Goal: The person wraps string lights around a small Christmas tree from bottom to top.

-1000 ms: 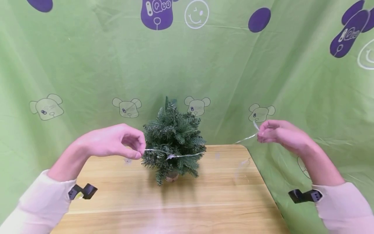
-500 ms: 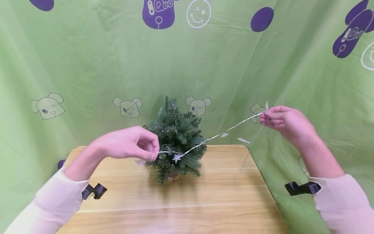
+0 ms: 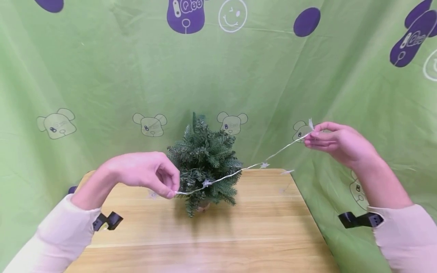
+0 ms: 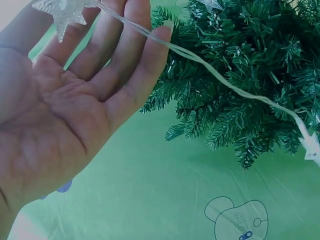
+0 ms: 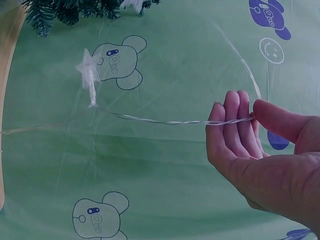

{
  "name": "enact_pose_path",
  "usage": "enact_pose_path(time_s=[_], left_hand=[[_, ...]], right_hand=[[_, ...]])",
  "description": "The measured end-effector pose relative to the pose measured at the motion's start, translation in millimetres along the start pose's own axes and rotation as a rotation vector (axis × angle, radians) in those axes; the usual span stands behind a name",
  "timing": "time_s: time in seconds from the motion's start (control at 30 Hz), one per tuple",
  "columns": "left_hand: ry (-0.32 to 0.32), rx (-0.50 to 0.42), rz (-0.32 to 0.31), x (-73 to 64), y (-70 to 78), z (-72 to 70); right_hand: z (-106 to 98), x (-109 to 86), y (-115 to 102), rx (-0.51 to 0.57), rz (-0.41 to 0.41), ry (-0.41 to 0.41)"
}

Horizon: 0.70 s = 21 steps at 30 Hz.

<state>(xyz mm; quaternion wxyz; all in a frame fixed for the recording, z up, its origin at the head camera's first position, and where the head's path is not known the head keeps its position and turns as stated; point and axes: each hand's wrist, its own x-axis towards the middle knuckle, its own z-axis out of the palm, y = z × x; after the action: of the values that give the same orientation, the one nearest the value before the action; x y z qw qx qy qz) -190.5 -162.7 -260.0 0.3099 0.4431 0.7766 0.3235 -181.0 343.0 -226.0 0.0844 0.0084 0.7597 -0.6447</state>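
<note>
A clear string of star lights (image 3: 235, 173) stretches between the hands, passing in front of a small green artificial Christmas tree (image 3: 211, 153). My left hand (image 3: 143, 172) pinches its lower end beside the tree's left side. A star (image 4: 62, 19) sits right at those fingers in the left wrist view. Higher up and off to the right, my right hand (image 3: 343, 146) pinches the wire between thumb and fingers; another star (image 3: 310, 124) sticks up there. Between the hands, one star (image 3: 206, 183) overlaps the lower branches and a second (image 3: 264, 165) hangs right of the tree.
The tree stands near the back of a wooden table (image 3: 205, 246). Behind and to the right hangs a green printed cloth (image 3: 266, 76). More of the string, with a loose star (image 3: 288, 171), dangles near the table's back right corner.
My right hand has risen, lifting the string into a slanting line before the tree. My left hand shifted right, then slightly back left and down. The tree stays put.
</note>
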Motion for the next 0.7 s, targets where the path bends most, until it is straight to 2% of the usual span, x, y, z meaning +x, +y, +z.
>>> enact_pose_path(time_s=[0.17, 0.4, 0.57, 0.7], left_hand=[[-0.024, 0.006, -0.014, -0.2, 0.0, -0.5], [-0.008, 0.053, -0.056, -3.1, -1.3, -1.9], [-0.005, 0.056, -0.056, -12.4, -1.1, -6.5], [-0.001, 0.040, -0.064, -18.2, -2.5, -9.9]], right_hand=[[-8, -1.9, 0, 0.085, -0.024, -0.061], [-8, -2.5, 0, -0.018, -0.018, -0.082], [-10, -3.1, 1, 0.009, -0.004, -0.134], [-9, -3.3, 4, 0.040, -0.014, -0.144]])
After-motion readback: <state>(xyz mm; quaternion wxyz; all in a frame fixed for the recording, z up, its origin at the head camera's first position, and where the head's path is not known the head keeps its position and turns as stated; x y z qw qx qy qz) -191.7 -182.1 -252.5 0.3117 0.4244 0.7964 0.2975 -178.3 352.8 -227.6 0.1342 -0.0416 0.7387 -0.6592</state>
